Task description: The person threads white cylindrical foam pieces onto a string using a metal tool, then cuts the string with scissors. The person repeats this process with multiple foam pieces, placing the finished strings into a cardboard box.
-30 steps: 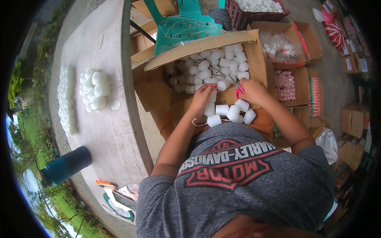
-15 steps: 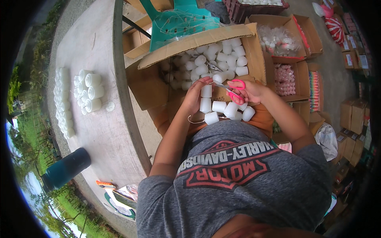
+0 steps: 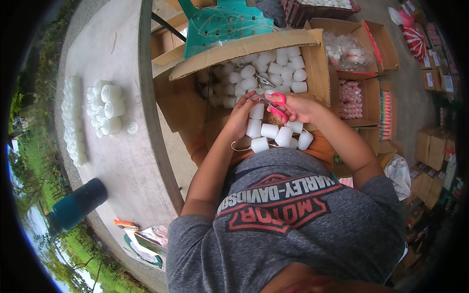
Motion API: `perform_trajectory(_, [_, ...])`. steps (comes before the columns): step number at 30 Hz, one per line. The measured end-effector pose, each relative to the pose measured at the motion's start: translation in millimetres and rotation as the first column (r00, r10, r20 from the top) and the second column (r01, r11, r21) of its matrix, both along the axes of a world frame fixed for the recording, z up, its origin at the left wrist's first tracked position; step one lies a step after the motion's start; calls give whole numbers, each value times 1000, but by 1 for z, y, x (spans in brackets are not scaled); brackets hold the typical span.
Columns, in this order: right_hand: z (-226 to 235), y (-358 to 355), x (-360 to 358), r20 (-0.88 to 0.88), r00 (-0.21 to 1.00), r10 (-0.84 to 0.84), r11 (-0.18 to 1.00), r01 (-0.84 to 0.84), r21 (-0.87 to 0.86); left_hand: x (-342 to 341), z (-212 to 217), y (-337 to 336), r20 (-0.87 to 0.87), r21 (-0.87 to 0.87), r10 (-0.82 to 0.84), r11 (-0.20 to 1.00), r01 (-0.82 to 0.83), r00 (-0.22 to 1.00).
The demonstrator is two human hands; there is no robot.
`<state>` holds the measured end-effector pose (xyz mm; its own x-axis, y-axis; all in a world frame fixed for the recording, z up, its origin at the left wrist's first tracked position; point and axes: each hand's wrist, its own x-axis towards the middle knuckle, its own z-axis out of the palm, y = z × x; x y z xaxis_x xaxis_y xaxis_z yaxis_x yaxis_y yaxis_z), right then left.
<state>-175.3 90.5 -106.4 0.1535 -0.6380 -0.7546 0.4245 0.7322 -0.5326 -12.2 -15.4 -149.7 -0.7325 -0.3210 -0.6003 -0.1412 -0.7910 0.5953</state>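
My right hand grips the pink-handled scissors, fingers through the loops. The blades point left and reach the fingertips of my left hand. Those fingers are pinched together on a thin white wick, just above a white candle; the exact grip is partly hidden. Several more short white candles lie in a chain across my lap, joined by wick, with a loose curl of wick at the left end. Just beyond my hands an open cardboard box holds many loose white candles and a metal tool.
A pale table stands at the left, bearing rows of white candles, a dark blue bottle and an orange-handled cutter. A green chair stands beyond the box. Cartons with pink candles and plastic bags line the right.
The scissors and my right hand have moved slightly left and up, bringing the blades to my left fingertips. My left hand stays nearly in place.
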Motion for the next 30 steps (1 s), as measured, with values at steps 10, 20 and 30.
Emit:
perform_trajectory(10, [-10, 22, 5, -29, 985, -170, 983, 167, -77, -3, 5, 2, -16, -24, -18, 1000, 18, 1000])
perform_trajectory(20, [-5, 39, 6, 27, 946, -324, 939, 325, -115, 15, 45, 30, 829, -559, 56, 64, 827, 556])
perform_trajectory(30, [0, 37, -17, -7, 997, 73, 970, -73, -234, 33, 30, 8, 119, -339, -315, 878, 336, 942])
